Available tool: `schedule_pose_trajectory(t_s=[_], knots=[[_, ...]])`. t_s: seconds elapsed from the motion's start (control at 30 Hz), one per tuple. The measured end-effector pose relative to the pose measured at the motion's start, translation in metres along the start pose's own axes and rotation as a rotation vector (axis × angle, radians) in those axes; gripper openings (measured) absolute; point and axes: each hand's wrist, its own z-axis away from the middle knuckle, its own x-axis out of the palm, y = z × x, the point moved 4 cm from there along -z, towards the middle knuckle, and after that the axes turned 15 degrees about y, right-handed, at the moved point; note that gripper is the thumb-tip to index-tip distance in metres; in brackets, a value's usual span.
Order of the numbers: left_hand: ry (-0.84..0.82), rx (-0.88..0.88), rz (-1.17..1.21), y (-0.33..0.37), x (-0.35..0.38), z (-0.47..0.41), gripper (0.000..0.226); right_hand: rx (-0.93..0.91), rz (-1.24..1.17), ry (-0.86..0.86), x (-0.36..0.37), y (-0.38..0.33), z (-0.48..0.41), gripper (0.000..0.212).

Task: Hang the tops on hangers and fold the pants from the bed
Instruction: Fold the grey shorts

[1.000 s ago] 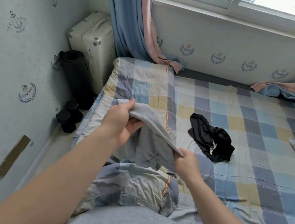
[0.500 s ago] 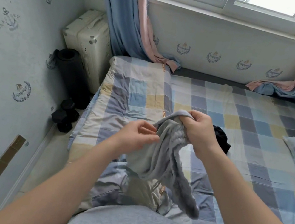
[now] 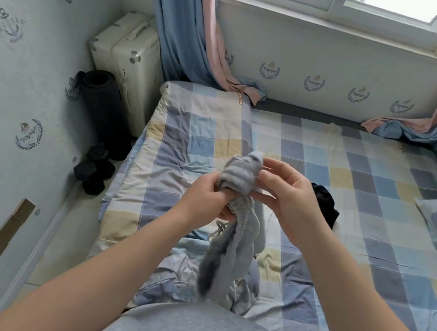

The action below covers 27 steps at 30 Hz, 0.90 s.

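Under the window a checked bed (image 3: 370, 177) fills the room, with the grip held above its near left part. Fingers curled, the left hand (image 3: 206, 196) grips the bunched gray pants (image 3: 240, 178), whose length dangles below it. The right hand (image 3: 289, 204) meets the bundle's top with thumb and forefinger; I cannot tell whether they pinch. Just beyond that hand lies a black garment (image 3: 324, 206). By my reading nothing is folded or hung yet, and no hanger shows.
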Motion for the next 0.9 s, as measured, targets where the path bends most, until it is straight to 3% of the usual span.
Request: schedule_pose_trajectory(t_s=[0.13, 0.27, 0.33, 0.47, 0.63, 0.67, 0.77, 0.83, 0.9], knots=[[0.203, -0.152, 0.152, 0.001, -0.014, -0.005, 0.010, -0.144, 0.380, 0.049, -0.011, 0.028, 0.006, 0.023], [0.253, -0.249, 0.231, 0.004, -0.018, -0.004, 0.010, -0.029, 0.649, -0.120, -0.001, 0.075, 0.015, 0.052], [0.249, -0.293, 0.303, 0.008, -0.017, -0.002, 0.010, 0.001, 0.713, -0.129, 0.007, 0.092, 0.017, 0.058], [0.225, -0.352, 0.454, 0.016, -0.015, 0.001, 0.008, 0.001, 0.696, -0.017, 0.022, 0.105, 0.016, 0.051], [0.227, -0.388, 0.526, 0.015, -0.022, 0.002, 0.010, -0.083, 0.726, 0.126, 0.021, 0.103, 0.009, 0.003], [0.242, -0.397, 0.527, 0.012, -0.026, 0.001, 0.011, -0.117, 0.715, 0.144, 0.017, 0.100, 0.007, 0.013], [0.312, -0.438, 0.404, -0.003, -0.042, -0.001, 0.013, -0.201, 0.658, 0.177, 0.000, 0.083, -0.003, 0.030], [0.380, -0.428, 0.162, -0.017, -0.055, -0.001, 0.016, -0.253, 0.631, 0.183, -0.008, 0.065, -0.010, 0.025], [0.447, -0.319, -0.168, -0.028, -0.065, -0.001, 0.033, -0.291, 0.625, 0.150, -0.010, 0.047, -0.016, 0.024]])
